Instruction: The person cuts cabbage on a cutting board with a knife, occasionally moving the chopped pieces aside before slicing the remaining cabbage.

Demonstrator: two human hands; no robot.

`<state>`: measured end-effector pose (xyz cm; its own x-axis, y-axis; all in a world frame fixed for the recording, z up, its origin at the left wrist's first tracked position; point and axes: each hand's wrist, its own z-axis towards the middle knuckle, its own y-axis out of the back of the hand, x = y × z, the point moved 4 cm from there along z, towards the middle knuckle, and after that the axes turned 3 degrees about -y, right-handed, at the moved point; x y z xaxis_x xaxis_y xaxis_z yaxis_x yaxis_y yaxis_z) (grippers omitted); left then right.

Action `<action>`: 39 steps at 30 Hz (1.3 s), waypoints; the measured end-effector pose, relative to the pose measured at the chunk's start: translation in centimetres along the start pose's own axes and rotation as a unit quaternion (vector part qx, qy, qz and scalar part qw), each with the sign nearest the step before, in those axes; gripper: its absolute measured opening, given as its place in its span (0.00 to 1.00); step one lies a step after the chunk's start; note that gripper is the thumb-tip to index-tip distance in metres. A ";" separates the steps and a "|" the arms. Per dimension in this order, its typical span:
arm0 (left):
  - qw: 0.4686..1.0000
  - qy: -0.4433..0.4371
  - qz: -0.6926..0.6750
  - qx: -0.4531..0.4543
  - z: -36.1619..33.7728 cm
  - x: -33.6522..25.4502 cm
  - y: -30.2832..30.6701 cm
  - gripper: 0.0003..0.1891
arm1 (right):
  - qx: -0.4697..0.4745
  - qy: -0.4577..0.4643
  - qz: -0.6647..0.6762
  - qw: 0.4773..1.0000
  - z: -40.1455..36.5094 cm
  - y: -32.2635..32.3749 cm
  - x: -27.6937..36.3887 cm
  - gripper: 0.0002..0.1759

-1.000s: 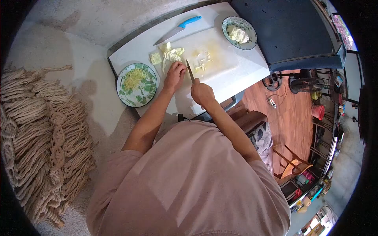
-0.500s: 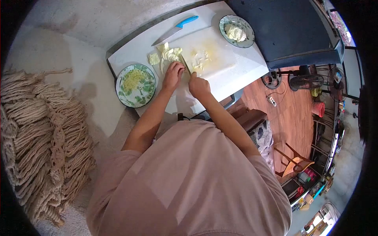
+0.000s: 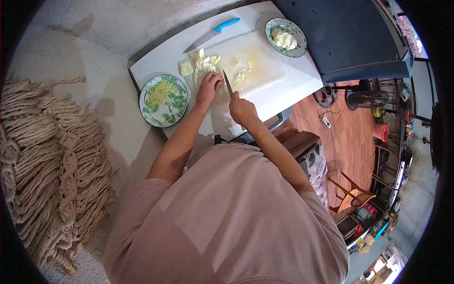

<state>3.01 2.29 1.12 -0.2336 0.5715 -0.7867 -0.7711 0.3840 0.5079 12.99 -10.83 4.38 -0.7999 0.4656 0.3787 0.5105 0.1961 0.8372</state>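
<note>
My right hand [image 3: 243, 110] is wrapped round the handle of a kitchen knife [image 3: 228, 84], whose blade points up and slightly left over the white cutting board [image 3: 269, 78]. Just left of the blade, my left hand [image 3: 209, 91] has its fingers curled together at the lower edge of pale green cabbage leaves [image 3: 206, 62]; its fingertips partly hide what they grip. Small cut cabbage pieces [image 3: 244, 70] lie on the board to the right of the knife. A loose cabbage piece [image 3: 185, 69] rests left of the leaves.
Beyond the leaves lies a second knife with a blue handle [image 3: 227, 24]. A green-patterned plate [image 3: 161, 120] with shredded cabbage stands at the left of the white table [image 3: 151, 61]. At the far right is a bowl [image 3: 301, 47] holding cabbage. A dark cabinet [image 3: 340, 38] borders the table.
The knife has shifted slightly right, away from my left fingertips, and its blade now shows more fully. My right hand has moved a little right and down; my left hand has barely moved.
</note>
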 end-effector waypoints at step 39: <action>1.000 0.014 -0.006 0.003 0.0 0.1 -0.1 0.04 | -0.020 0.001 0.018 1.000 0.2 -0.6 -0.3 0.14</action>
<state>3.04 2.30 0.95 -0.2417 0.5464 -0.8019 -0.7706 0.3941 0.5008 12.97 -10.93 3.72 -0.7817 0.4695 0.4105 0.5268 0.1450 0.8375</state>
